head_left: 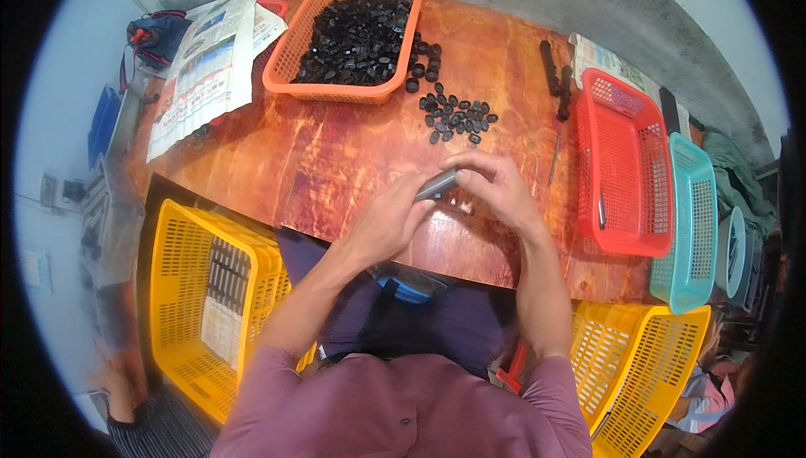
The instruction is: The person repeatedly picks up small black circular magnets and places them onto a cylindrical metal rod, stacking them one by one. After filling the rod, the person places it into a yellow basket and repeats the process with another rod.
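Note:
Over the near edge of the wooden table, my left hand (384, 219) grips a short dark grey bar-shaped piece (435, 185) between thumb and fingers. My right hand (501, 192) pinches the same piece at its right end, its thumb and index finger meeting there. Which face is being worked is hidden by the fingers. Just beyond my hands lies a loose group of small black oval parts (457, 114). Farther back, an orange basket (340, 90) is heaped with similar black parts, and several larger round black pieces (432, 51) lie against its right side.
Newspaper (210, 68) covers the table's left end. Black rods (550, 68) and a thin tool (555, 160) lie right, beside a red basket (630, 244) and a teal one (693, 240). Yellow crates (189, 231) flank me; the left holds black bars. A striped sleeve (159, 429) shows lower left.

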A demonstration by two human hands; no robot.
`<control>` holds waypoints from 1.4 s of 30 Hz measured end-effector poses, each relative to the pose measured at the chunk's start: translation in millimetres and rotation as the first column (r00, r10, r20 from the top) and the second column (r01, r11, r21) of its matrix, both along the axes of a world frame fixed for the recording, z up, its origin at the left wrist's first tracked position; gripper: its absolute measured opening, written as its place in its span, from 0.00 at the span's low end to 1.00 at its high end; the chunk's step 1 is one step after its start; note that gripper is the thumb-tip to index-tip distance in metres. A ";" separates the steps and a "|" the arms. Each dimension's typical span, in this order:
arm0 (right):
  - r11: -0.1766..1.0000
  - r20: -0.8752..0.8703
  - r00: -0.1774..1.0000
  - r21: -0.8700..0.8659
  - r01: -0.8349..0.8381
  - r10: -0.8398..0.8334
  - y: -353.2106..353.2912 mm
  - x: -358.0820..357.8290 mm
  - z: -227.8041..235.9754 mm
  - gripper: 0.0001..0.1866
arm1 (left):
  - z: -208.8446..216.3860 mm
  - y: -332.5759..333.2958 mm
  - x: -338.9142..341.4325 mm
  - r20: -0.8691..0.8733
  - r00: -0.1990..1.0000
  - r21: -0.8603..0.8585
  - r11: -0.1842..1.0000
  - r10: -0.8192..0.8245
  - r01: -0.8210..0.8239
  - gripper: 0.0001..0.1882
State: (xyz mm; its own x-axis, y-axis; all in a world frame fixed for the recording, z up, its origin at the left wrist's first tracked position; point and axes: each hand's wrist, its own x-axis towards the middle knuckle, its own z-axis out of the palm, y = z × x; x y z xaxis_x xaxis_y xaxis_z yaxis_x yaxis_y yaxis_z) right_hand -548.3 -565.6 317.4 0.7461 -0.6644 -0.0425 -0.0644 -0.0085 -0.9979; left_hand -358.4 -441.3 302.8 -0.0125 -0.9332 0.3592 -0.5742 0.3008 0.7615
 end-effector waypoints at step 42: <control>0.754 -0.352 0.830 -0.646 0.120 -0.433 -7.8 33.9 -30.7 0.14 | -17.3 -19.9 4.7 0.535 0.845 -0.092 0.994 -0.005 0.065 0.18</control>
